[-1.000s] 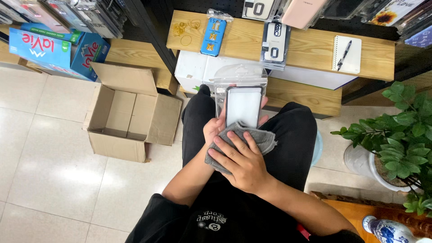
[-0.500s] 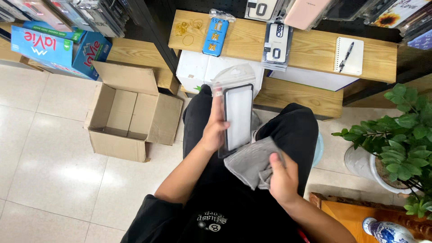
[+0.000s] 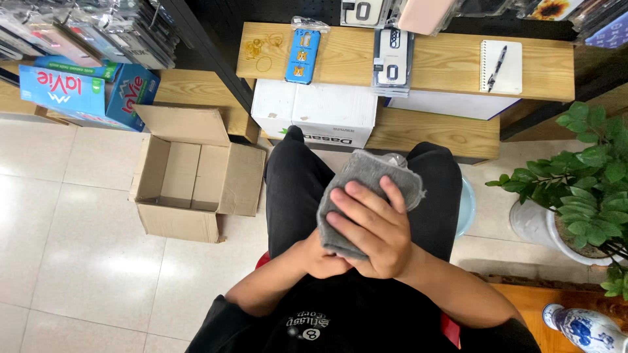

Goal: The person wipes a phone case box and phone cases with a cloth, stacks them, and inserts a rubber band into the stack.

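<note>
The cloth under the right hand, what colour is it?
The cloth is grey, seen clearly in the head view.

Open carton: a plain brown cardboard box (image 3: pixel 193 176) stands on the floor at my left, flaps up.
Blue boxes: two bright blue cartons (image 3: pixel 88 91) lie behind it.
White box: a white carton (image 3: pixel 320 114) sits under the shelf, ahead of my knees.
Shelf packs: a blue blister pack (image 3: pixel 303 55) and clear sleeved packs (image 3: pixel 392 59) lie on the wooden shelf (image 3: pixel 445 62).
</note>
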